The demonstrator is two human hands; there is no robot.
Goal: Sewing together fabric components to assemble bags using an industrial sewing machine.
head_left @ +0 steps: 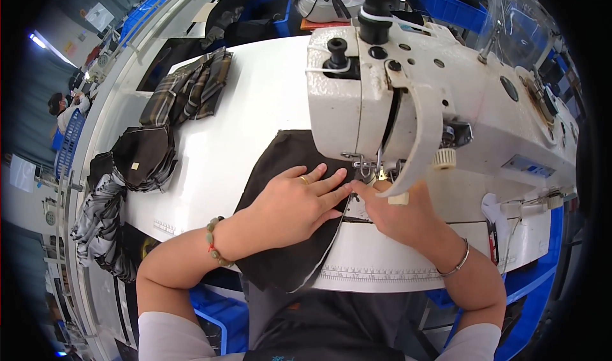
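– How do the left hand's [296, 201] fingers stand?
– Spread apart and laid flat, palm down, on a dark brown cloth panel with a curved edge [287, 154]. Their tips point toward the metal presser foot [368, 168].
– And the right hand [405, 214]?
– Its fingers reach in from the other side, at the panel's edge just beside the foot, close to the left fingertips. A curved white bar [428, 118] hides part of them, so I can't tell whether they pinch the cloth.
– Where does the panel lie?
– On the white bench [258, 93], left of the bulky white sewing machine's [376, 99] foot, its lower end reaching the front edge. A printed ruler strip [382, 274] runs along that edge to the right.
– What's farther out?
– To the left, a pile of dark brown cloth pieces [146, 150] bearing a small pale square [135, 166]. Beyond it lies folded brown plaid cloth [188, 90]; nearer the person, a bunched grey striped cloth [102, 221] hangs at the bench's left end.
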